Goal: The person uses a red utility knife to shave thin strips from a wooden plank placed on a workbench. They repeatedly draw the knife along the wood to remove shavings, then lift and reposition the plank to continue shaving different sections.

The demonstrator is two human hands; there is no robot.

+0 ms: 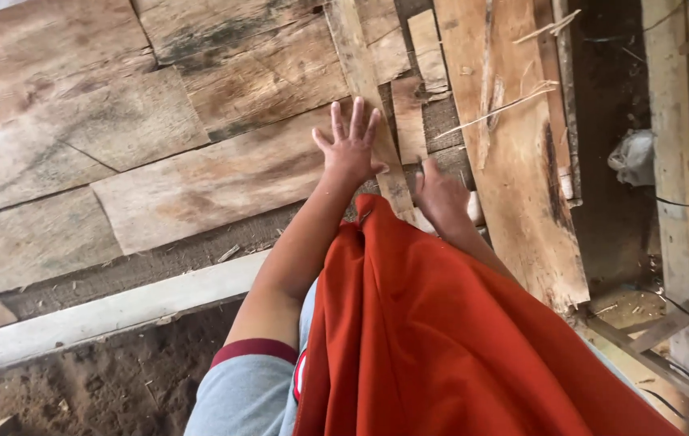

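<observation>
My left hand (350,147) lies flat with its fingers spread on a wide weathered plank (199,186), right beside a narrow wooden strip (360,73) that runs up and away. My right hand (441,196) is curled, knuckles up, at the near end of that strip, next to a small white thing (473,210). Whether it grips anything is hidden. An orange cloth (441,339) hangs over my front and covers my right forearm.
Rough planks lie side by side across the left and top. A long pale board (514,161) with splinters lies to the right, beside a dark gap holding a crumpled plastic bag (633,157). A whitish beam (118,311) borders sandy ground (102,379). Thin wires (683,202) cross the right side.
</observation>
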